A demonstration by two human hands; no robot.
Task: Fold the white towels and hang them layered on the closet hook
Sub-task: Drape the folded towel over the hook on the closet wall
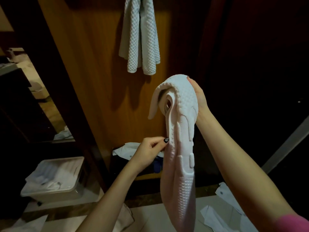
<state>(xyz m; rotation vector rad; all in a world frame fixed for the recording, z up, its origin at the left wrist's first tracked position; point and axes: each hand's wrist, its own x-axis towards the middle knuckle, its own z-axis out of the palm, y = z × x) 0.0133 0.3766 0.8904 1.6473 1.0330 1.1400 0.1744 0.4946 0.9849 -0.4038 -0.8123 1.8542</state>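
Note:
A white textured towel (pixel 179 148) hangs folded lengthwise in front of me, its top draped over my right hand (pixel 199 97), which grips it from behind at chest height. My left hand (pixel 151 152) pinches the towel's left edge about halfway down. Another white quilted towel (pixel 139 39) hangs doubled on the wooden closet panel (pixel 93 64) above; the hook itself is cut off by the frame's top.
A white plastic bin (pixel 55 178) holding pale cloth stands on the floor at lower left. White garments (pixel 222 213) lie on the tiled floor to the right and at the panel's foot. A dark opening lies to the right of the panel.

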